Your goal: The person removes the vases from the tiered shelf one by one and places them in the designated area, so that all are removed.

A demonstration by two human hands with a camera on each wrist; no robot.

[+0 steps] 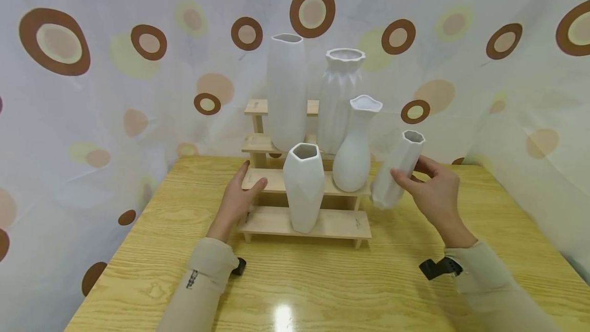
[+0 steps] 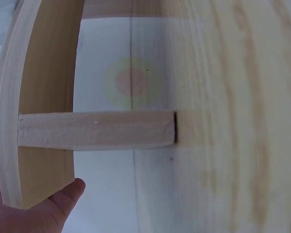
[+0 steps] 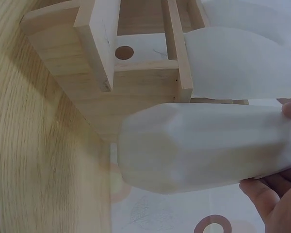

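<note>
My right hand [image 1: 437, 193] holds a slim white fluted vase [image 1: 389, 181] between thumb and fingers near its upper part. The vase tilts, its mouth leaning right, beside the right end of a tiered wooden stand [image 1: 265, 222]. Up close in the right wrist view, the faceted lower part of the white vase [image 3: 155, 145] shows beside the stand's side. At the stand's left end, my left hand [image 1: 235, 201] grips a shelf board [image 2: 12, 136], thumb and fingers on either side of its end. A faceted white vase [image 1: 304, 188] stands upright on the lowest shelf.
A narrow-necked white vase [image 1: 352, 163] stands on the shelf above, at the right. Higher up are a tall smooth vase [image 1: 287, 91] and a ruffle-rimmed vase [image 1: 340, 101]. The stand sits on a wood-grain table [image 1: 184, 219] before a patterned cloth [image 1: 161, 86].
</note>
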